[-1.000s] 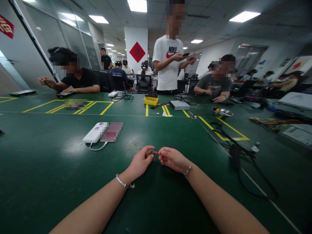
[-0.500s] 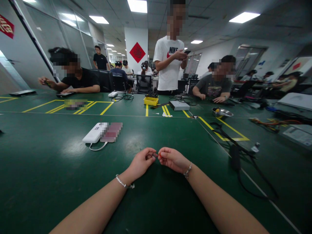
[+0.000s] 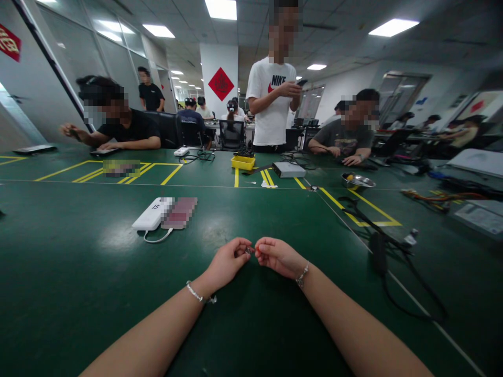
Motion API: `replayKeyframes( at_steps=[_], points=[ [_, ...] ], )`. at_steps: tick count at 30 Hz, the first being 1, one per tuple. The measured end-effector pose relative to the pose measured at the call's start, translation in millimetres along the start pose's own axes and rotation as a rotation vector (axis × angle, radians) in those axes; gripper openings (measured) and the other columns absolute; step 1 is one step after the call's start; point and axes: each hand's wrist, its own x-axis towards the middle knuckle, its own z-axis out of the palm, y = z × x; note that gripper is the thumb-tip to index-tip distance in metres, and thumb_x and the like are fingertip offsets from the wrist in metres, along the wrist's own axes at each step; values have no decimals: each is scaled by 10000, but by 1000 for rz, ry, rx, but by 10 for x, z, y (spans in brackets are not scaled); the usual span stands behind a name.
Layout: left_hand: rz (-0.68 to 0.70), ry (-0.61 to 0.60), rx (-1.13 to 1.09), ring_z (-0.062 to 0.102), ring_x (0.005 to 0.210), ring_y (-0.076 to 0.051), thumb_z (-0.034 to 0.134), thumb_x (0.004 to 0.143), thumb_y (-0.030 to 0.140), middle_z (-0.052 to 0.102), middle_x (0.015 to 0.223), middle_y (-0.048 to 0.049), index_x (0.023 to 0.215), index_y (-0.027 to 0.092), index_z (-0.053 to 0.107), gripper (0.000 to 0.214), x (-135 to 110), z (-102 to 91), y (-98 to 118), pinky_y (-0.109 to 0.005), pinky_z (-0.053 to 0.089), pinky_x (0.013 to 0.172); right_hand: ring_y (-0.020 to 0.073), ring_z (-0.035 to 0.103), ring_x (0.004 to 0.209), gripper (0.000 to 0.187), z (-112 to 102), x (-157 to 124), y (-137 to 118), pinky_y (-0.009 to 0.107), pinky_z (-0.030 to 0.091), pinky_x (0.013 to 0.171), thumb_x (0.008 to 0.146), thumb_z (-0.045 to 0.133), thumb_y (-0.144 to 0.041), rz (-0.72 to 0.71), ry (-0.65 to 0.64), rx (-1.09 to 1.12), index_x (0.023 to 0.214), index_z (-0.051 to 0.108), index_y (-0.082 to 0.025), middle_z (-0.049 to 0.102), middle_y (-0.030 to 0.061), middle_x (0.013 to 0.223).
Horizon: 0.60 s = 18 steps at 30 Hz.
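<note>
My left hand [image 3: 230,262] pinches a small metallic piece [image 3: 249,250] between thumb and fingertips. Just to its right, my right hand [image 3: 280,257] is closed on a small orange-red piece [image 3: 258,251], mostly covered by the fingers. The two pieces are close together, and I cannot tell whether they are joined. Both hands are low over the green table [image 3: 212,335], each wrist with a bracelet. Beyond my left hand lie a white power bank [image 3: 151,213] and a pixelated phone-like slab [image 3: 179,213], with a white cable below them.
A black cable with an adapter [image 3: 378,254] lies to the right. Farther back are a yellow bin [image 3: 243,163], a grey box [image 3: 289,170] and a metal bowl [image 3: 363,181]. Co-workers sit across the table; a person in a white shirt [image 3: 271,104] stands holding a phone.
My hands keep nearly the same pose and place. In the background, a standing person in black has shifted left, and the seated person at right has moved a hand.
</note>
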Motion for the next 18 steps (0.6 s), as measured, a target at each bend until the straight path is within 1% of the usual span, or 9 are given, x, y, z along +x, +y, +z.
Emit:
replayKeyframes(
  at_steps=[4,7,9,14,18],
  points=[
    [-15,-14,-36,538,711,-104,482,689,131,567,786,-12,890,164,484,204,5,-1,5,-241,432,658,59,497,531,160,14,3,1,212,376,553,690,565,-282,-5,16,-4,733,520,-134,549,-4,608],
    [-30,-14,9,518,634,-90,488,677,131,543,692,19,844,169,486,171,2,-4,0,-216,417,585,59,486,512,191,11,-1,5,208,362,525,709,535,-327,-10,7,-10,724,520,-137,541,-7,590],
    [-32,2,50,501,608,-85,504,662,133,526,667,31,819,171,485,162,-1,-7,-3,-208,404,564,60,482,507,205,10,-6,3,209,358,519,712,526,-343,-14,2,-13,719,519,-138,538,-8,585],
    [-10,35,111,474,596,-79,539,631,137,511,673,38,753,171,467,146,-5,-15,0,-202,389,561,59,493,527,172,21,-14,-12,210,370,549,681,574,-295,-7,11,-11,728,513,-141,548,-7,606],
    [-1,62,98,472,600,-79,554,615,122,499,679,39,773,174,454,194,-2,-10,4,-198,388,556,62,510,560,154,14,-8,-6,217,386,586,661,599,-232,-2,3,-7,752,513,-143,561,-2,642]
  ],
)
